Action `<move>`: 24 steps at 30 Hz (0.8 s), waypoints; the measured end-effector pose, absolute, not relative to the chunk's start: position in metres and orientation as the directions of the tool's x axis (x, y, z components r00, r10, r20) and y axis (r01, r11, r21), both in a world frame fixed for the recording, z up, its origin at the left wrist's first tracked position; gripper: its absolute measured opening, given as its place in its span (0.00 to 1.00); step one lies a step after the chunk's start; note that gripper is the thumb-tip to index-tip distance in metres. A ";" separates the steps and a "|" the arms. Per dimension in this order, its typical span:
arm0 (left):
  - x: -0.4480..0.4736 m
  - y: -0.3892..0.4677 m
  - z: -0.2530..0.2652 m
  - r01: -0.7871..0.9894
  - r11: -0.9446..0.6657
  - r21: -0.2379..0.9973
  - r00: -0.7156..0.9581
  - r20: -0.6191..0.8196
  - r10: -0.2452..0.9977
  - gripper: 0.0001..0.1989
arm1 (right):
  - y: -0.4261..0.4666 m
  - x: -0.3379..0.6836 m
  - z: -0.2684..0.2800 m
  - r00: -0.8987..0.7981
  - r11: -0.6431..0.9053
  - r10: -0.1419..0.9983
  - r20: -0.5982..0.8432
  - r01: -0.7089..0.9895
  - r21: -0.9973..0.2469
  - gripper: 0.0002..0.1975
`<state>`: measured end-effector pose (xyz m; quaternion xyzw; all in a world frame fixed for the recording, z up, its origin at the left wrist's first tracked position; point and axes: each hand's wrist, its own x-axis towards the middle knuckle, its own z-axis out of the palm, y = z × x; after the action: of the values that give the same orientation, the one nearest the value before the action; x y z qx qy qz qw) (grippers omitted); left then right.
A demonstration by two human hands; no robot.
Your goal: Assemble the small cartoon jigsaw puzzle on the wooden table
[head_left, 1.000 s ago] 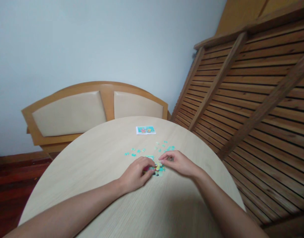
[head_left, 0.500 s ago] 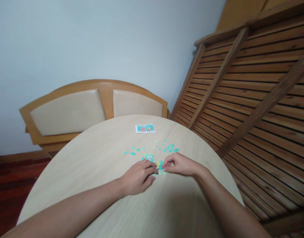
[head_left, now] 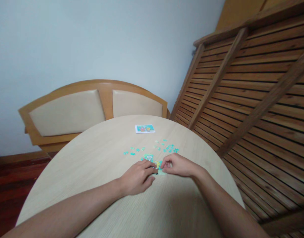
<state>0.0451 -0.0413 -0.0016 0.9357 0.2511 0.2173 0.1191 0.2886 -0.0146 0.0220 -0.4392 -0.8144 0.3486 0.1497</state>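
Note:
A partly joined jigsaw puzzle (head_left: 149, 157) in teal, with a yellow cartoon figure, lies flat on the round table (head_left: 112, 211). My left hand (head_left: 139, 177) rests palm down with its fingers stretched over the puzzle's left and lower part, covering some of it. At the puzzle's right edge, the thumb and fingers of my right hand (head_left: 175, 164) are drawn together on a puzzle piece, mostly hidden under the fingertips. Loose puzzle pieces (head_left: 170, 147) lie scattered just beyond my right hand. A smaller group of loose pieces (head_left: 132, 153) is beyond my left hand.
Farther back on the table lies a picture card (head_left: 145, 129) showing pink and yellow cartoon figures. A wooden headboard (head_left: 108, 99) with cream panels stands behind the table against the wall. To the right leans a large slatted wooden frame (head_left: 243, 96).
My right hand has shifted slightly left along the puzzle's right edge, its fingertips now covering more of it. My left hand stays in place.

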 end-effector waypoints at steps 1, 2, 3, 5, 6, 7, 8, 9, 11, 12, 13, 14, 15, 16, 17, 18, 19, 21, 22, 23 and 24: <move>0.045 -0.041 -0.002 0.419 -0.847 0.326 0.782 0.345 0.520 0.14 | -0.014 0.289 0.022 -0.569 0.370 0.820 -0.064 0.612 -0.699 0.10; 0.045 -0.041 -0.002 0.422 -0.848 0.321 0.783 0.342 0.519 0.14 | -0.014 0.290 0.023 -0.569 0.367 0.820 -0.064 0.608 -0.704 0.10; 0.045 -0.041 -0.001 0.427 -0.847 0.317 0.783 0.340 0.521 0.14 | -0.014 0.291 0.023 -0.568 0.364 0.820 -0.062 0.602 -0.711 0.10; 0.044 -0.041 -0.001 0.431 -0.848 0.309 0.786 0.333 0.521 0.14 | -0.012 0.297 0.025 -0.552 0.363 0.833 -0.037 0.596 -0.717 0.10; 0.043 -0.042 -0.001 0.433 -0.849 0.305 0.787 0.331 0.520 0.13 | -0.010 0.301 0.025 -0.531 0.367 0.847 -0.013 0.604 -0.708 0.11; 0.043 -0.042 -0.001 0.433 -0.849 0.301 0.789 0.328 0.519 0.13 | -0.008 0.306 0.025 -0.495 0.371 0.869 0.021 0.622 -0.689 0.11; 0.042 -0.043 -0.001 0.434 -0.850 0.299 0.791 0.324 0.518 0.13 | -0.006 0.311 0.025 -0.456 0.371 0.889 0.052 0.648 -0.665 0.12; 0.042 -0.043 -0.001 0.434 -0.851 0.297 0.793 0.321 0.517 0.13 | -0.004 0.316 0.024 -0.419 0.367 0.905 0.077 0.672 -0.643 0.12; 0.041 -0.043 -0.002 0.434 -0.851 0.296 0.795 0.317 0.516 0.13 | 0.000 0.325 0.021 -0.384 0.360 0.918 0.096 0.707 -0.610 0.13; 0.041 -0.043 -0.002 0.435 -0.850 0.296 0.796 0.316 0.517 0.13 | 0.002 0.328 0.019 -0.383 0.359 0.919 0.096 0.712 -0.603 0.13; 0.040 -0.043 -0.003 0.437 -0.850 0.295 0.795 0.315 0.518 0.13 | 0.004 0.331 0.018 -0.385 0.360 0.918 0.092 0.716 -0.599 0.13; 0.040 -0.043 -0.003 0.438 -0.849 0.294 0.795 0.315 0.519 0.13 | 0.005 0.333 0.016 -0.388 0.361 0.917 0.089 0.717 -0.596 0.13; 0.040 -0.042 -0.003 0.439 -0.849 0.293 0.794 0.316 0.519 0.13 | 0.007 0.334 0.015 -0.390 0.364 0.916 0.089 0.719 -0.592 0.13; 0.041 -0.042 -0.003 0.439 -0.850 0.293 0.794 0.317 0.519 0.13 | 0.008 0.335 0.014 -0.389 0.368 0.916 0.097 0.723 -0.584 0.13; 0.041 -0.042 -0.003 0.438 -0.850 0.293 0.794 0.317 0.519 0.13 | 0.008 0.336 0.013 -0.387 0.376 0.916 0.110 0.728 -0.574 0.14; 0.041 -0.042 -0.003 0.437 -0.850 0.293 0.795 0.316 0.518 0.13 | 0.008 0.336 0.012 -0.388 0.387 0.913 0.125 0.730 -0.563 0.14; 0.041 -0.042 -0.003 0.437 -0.850 0.293 0.795 0.316 0.518 0.13 | 0.009 0.336 0.012 -0.394 0.401 0.909 0.139 0.730 -0.553 0.14; 0.041 -0.043 -0.002 0.436 -0.851 0.293 0.797 0.314 0.516 0.13 | 0.008 0.335 0.012 -0.421 0.429 0.895 0.146 0.726 -0.538 0.15; 0.041 -0.043 -0.002 0.435 -0.851 0.293 0.797 0.314 0.516 0.13 | 0.008 0.334 0.012 -0.432 0.435 0.891 0.139 0.725 -0.533 0.14; 0.041 -0.043 -0.002 0.434 -0.852 0.293 0.797 0.315 0.515 0.13 | 0.007 0.334 0.013 -0.438 0.436 0.890 0.131 0.728 -0.529 0.14; 0.041 -0.043 -0.002 0.433 -0.852 0.293 0.798 0.316 0.514 0.13 | 0.006 0.333 0.014 -0.435 0.432 0.892 0.125 0.734 -0.525 0.13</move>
<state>0.0405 -0.0432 -0.0021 0.9424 0.2512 0.1952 0.1036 0.3325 0.0061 0.0139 -0.4938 -0.8229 0.2007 0.1966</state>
